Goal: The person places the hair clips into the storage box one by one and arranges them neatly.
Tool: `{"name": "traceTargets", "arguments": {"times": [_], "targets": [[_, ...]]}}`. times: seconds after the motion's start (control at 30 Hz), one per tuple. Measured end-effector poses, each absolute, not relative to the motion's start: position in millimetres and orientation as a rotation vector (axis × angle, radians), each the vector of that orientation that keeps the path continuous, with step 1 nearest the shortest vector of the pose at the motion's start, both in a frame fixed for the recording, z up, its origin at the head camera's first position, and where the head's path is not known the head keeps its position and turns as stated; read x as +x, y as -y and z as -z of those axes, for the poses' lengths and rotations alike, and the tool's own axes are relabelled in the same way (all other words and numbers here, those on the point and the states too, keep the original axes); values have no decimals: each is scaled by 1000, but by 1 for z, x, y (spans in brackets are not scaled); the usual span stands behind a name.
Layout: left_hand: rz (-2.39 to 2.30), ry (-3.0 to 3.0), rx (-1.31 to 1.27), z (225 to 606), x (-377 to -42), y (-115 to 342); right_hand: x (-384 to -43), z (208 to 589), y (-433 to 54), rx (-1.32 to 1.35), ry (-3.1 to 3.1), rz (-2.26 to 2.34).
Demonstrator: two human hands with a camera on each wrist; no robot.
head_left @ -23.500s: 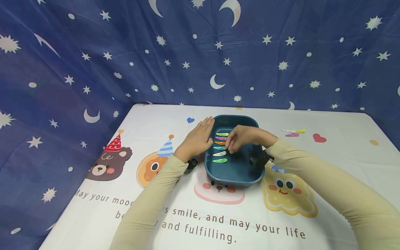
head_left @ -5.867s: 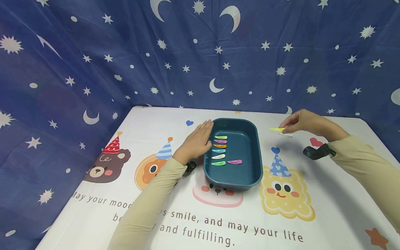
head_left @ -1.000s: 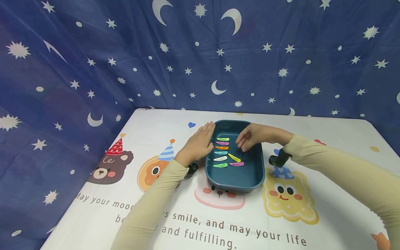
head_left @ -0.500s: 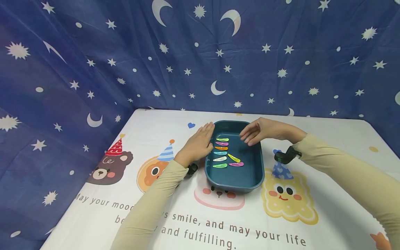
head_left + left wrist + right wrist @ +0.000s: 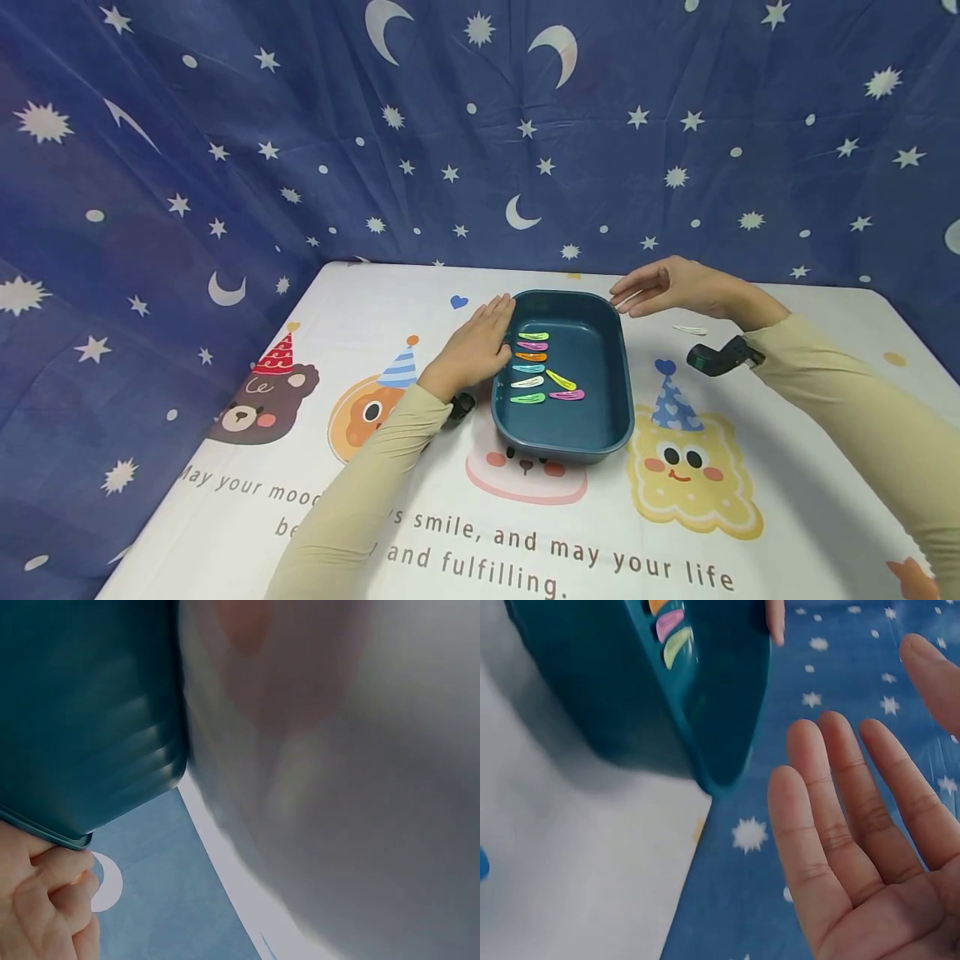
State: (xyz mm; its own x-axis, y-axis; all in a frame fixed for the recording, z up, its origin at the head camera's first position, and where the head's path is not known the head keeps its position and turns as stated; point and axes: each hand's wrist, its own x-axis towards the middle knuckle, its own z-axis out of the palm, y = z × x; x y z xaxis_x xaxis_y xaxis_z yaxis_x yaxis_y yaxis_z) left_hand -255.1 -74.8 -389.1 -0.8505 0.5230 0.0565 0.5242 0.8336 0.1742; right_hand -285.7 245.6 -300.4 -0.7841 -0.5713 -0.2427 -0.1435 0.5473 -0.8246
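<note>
A dark teal basin (image 5: 592, 433) stands on the table. On its left side several snap hair clips lie in a column, among them an orange hair clip (image 5: 531, 357), a blue hair clip (image 5: 529, 368) and a green hair clip (image 5: 528, 398). Beside them are a tilted yellow hair clip (image 5: 561, 381) and a pink hair clip (image 5: 567, 395). My left hand (image 5: 471, 348) rests on the basin's left rim, fingers extended. My right hand (image 5: 678, 290), holding nothing, hovers beyond the far right corner; its fingers look straight in the right wrist view. One white hair clip (image 5: 690, 330) lies below it.
The printed white tablecloth (image 5: 825, 417) covers the table. A blue star-patterned curtain (image 5: 420, 167) hangs behind and at the left. Each wrist wears a black camera mount, such as the right wrist camera (image 5: 720, 358).
Over the longer span, the pink and yellow hair clips went from the table into the basin. In the last second my right hand withdrew from the basin, up and rightward. My left hand stayed.
</note>
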Motion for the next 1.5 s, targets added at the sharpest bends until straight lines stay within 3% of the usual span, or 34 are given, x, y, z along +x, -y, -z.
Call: {"name": "traceTargets", "arguments": {"times": [0.93, 1.5], "targets": [[202, 3057, -688, 381, -237, 73, -295, 341, -339, -231, -2555, 1263], [244, 3064, -675, 384, -231, 71, -295, 377, -355, -170, -2658, 1037]]}}
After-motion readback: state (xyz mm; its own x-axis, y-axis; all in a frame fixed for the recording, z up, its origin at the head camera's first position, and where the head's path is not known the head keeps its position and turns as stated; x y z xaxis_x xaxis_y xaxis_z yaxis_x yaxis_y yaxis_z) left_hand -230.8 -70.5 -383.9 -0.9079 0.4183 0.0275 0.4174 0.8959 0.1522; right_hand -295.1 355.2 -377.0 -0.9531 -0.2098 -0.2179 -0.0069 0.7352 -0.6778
